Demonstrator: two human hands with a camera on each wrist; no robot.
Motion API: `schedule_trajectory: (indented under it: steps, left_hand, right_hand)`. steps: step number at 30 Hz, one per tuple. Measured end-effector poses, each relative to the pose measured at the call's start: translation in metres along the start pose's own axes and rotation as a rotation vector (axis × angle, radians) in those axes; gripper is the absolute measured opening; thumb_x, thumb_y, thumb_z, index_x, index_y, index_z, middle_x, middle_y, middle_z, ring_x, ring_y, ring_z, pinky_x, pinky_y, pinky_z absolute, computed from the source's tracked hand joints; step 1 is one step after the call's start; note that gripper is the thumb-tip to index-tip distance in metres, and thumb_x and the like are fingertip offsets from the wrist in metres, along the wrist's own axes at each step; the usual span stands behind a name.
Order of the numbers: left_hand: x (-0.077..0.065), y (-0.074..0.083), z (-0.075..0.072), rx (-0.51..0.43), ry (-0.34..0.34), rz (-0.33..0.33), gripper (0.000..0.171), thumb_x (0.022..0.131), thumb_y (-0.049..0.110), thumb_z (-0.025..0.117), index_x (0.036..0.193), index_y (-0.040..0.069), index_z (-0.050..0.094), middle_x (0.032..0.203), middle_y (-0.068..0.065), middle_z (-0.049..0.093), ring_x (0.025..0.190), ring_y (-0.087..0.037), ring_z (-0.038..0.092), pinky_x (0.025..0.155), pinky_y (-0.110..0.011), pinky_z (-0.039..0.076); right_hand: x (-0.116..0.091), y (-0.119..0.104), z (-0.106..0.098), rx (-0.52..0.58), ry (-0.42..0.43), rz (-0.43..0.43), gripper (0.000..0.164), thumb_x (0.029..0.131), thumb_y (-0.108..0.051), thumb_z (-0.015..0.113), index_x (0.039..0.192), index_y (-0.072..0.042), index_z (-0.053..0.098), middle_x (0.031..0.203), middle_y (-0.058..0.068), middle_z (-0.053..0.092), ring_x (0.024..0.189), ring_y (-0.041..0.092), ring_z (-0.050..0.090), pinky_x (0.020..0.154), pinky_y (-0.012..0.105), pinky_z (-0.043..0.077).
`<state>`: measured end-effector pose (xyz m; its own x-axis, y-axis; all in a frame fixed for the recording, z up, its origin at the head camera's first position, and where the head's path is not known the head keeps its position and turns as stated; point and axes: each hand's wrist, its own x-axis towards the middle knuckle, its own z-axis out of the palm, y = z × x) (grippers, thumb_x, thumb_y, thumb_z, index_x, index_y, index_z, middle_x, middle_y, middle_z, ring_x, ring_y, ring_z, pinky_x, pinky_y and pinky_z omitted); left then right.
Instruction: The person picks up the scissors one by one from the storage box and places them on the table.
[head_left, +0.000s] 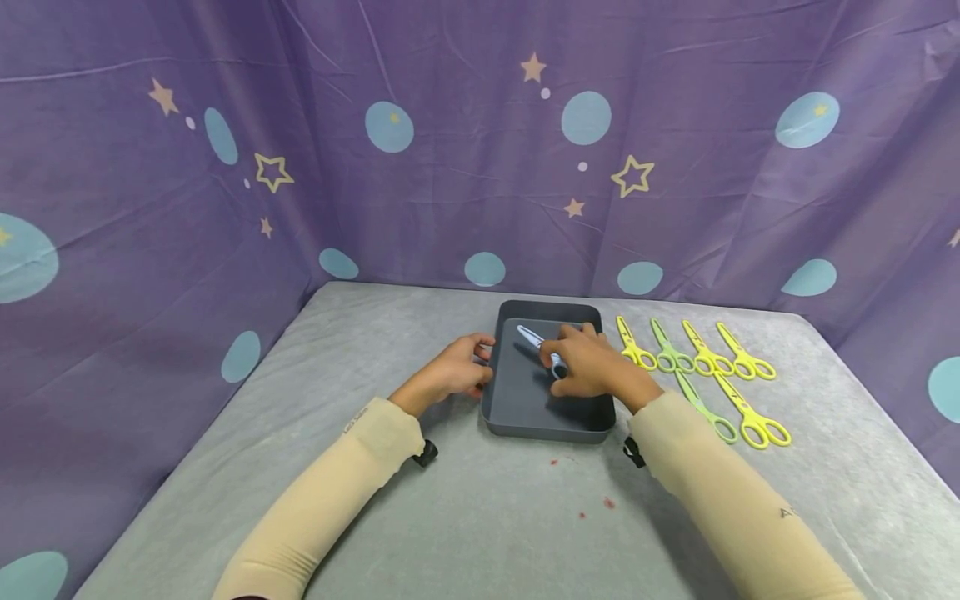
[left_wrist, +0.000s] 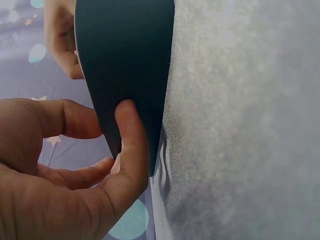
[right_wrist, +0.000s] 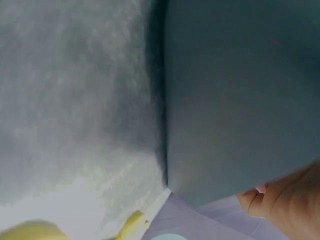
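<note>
A pair of light blue scissors (head_left: pixel 529 335) is held by its handle in my right hand (head_left: pixel 588 362), inside the dark grey tray (head_left: pixel 525 425). The blades point to the far left, and the fingers partly hide the handle. Against the tray's left wall rests my left hand (head_left: pixel 457 367), thumb and fingers spread apart. In the left wrist view, a fingertip of the left hand (left_wrist: pixel 132 145) presses the outer side of the tray (left_wrist: pixel 125 50). The right wrist view shows the tray's outer wall (right_wrist: pixel 235 115) and only part of the right hand (right_wrist: pixel 295 200).
Several scissors lie right of the tray, among them yellow scissors (head_left: pixel 753 421) and green scissors (head_left: pixel 705 404). The grey cloth (head_left: pixel 465 517) covers the table and has small red spots (head_left: pixel 608 502). A purple curtain (head_left: pixel 480 192) stands behind and at both sides.
</note>
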<state>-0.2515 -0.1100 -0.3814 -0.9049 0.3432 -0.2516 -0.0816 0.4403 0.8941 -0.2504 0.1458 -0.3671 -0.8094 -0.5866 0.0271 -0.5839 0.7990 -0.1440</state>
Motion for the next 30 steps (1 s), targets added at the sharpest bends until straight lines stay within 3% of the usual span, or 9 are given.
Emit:
schedule_trajectory:
  steps: [13, 30]
  left_hand:
    - [0.000, -0.001, 0.001, 0.007, -0.001, -0.001, 0.068, 0.093, -0.005, 0.055, 0.157, 0.007, 0.036, 0.139, -0.018, 0.046, 0.087, -0.026, 0.058, 0.070, -0.042, 0.061]
    - [-0.002, 0.001, 0.002, 0.012, 0.004, 0.000, 0.068, 0.092, -0.006, 0.055, 0.156, 0.007, 0.037, 0.139, -0.018, 0.046, 0.089, -0.026, 0.060, 0.069, -0.042, 0.061]
  right_hand:
    - [-0.030, 0.008, -0.014, 0.002, 0.132, -0.043, 0.033, 0.075, -0.029, 0.085, 0.103, -0.022, 0.070, 0.113, 0.013, 0.058, 0.086, 0.033, 0.046, 0.066, 0.041, 0.038]
    - [-0.067, 0.031, -0.026, 0.044, 0.183, 0.040, 0.029, 0.077, -0.023, 0.079, 0.104, -0.024, 0.069, 0.109, 0.011, 0.057, 0.084, 0.029, 0.044, 0.068, 0.037, 0.034]
